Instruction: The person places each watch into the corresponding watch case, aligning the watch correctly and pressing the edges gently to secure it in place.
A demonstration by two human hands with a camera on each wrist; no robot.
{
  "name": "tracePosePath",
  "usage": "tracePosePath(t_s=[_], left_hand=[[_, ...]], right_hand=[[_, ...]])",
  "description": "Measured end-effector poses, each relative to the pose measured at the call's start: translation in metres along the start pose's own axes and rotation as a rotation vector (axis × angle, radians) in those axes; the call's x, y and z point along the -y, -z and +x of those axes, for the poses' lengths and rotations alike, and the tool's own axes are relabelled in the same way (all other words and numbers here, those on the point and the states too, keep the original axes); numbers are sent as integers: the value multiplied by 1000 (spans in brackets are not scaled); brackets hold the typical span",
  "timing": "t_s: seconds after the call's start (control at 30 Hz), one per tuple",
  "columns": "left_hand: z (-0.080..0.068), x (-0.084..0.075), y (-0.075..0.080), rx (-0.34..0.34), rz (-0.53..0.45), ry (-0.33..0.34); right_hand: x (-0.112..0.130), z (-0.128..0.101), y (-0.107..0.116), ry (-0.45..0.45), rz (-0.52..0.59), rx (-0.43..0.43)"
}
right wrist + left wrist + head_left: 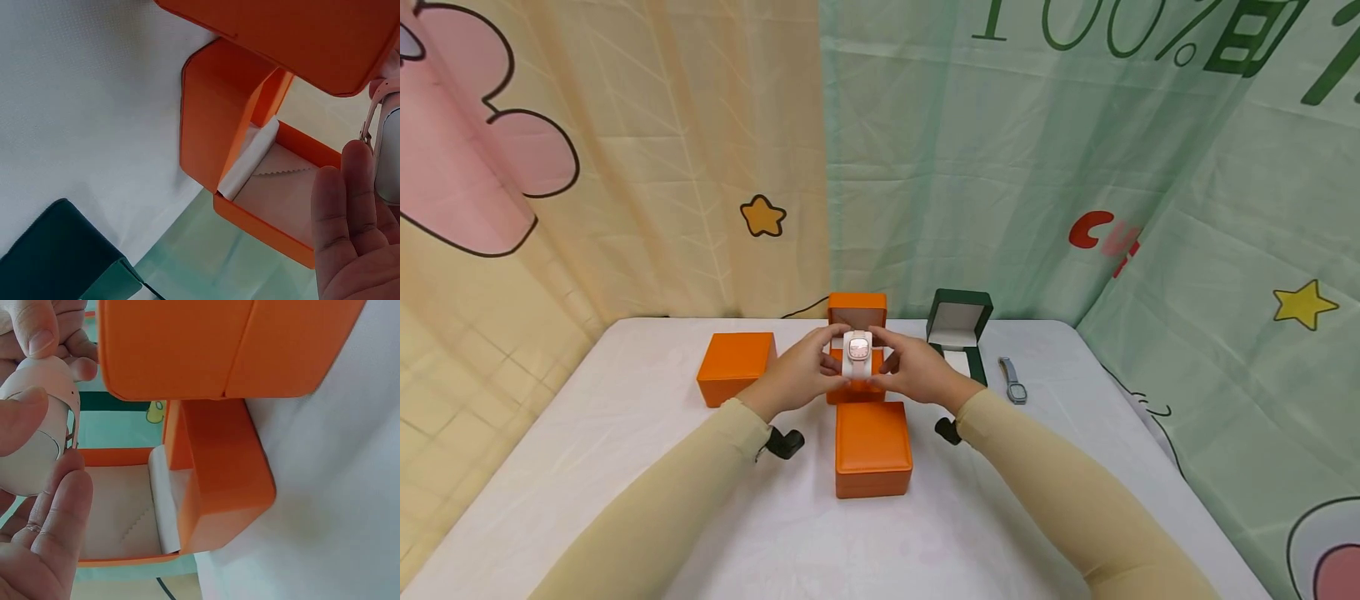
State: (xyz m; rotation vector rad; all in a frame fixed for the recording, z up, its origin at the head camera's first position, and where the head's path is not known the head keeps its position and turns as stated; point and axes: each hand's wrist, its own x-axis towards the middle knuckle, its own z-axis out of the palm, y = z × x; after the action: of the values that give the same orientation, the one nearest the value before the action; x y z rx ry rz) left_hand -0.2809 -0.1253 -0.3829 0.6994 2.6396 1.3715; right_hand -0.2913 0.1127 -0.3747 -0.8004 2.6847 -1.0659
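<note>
Both hands up front now, w/ my left hand [801,372] and right hand [912,372] meeting over the middle of the white cloth-covered table [587,467]. Between them: a pale pink wristwatch w/ square face wrapped round a white oval cushion [857,354]. Left fingers [59,519] curled onto the cushion's side, thumb on top; a firm pinch, not a fist. Right fingers [350,206] likewise bent round the other side, palm half open, strap edge just showing at the wrist cam's rim. So watch + cushion sit in the air, held by both hands, right above the open orange hinged box w/ cream lining [857,321], lid upright at the back. Cushion's clear of the lining; not touching it.

In front of that, nearer me, a closed orange leather-look box [873,448]. Another closed orange box [736,367] off to the left. To the right, an open dark green box w/ white interior [959,325], and beyond it a grey-blue strap watch [1012,382] lying flat on the cloth.
</note>
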Motion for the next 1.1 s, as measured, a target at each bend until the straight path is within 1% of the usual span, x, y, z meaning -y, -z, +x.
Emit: tracePosePath(t_s=[0.3, 0.57, 0.77, 1.0, 1.1], left_hand=[[11, 11, -3, 15, 33, 67], [20, 21, -5, 13, 79, 102], [25, 30, -8, 11, 119, 106], [27, 37, -11, 17, 175, 136], [28, 39, -14, 19, 192, 133]], right_hand=[[-11, 12, -2, -18, -36, 18], [-19, 25, -5, -42, -65, 24], [-24, 32, -8, -71, -71, 51], [-30, 37, -13, -85, -110, 61], [-31, 38, -15, -84, -120, 57]])
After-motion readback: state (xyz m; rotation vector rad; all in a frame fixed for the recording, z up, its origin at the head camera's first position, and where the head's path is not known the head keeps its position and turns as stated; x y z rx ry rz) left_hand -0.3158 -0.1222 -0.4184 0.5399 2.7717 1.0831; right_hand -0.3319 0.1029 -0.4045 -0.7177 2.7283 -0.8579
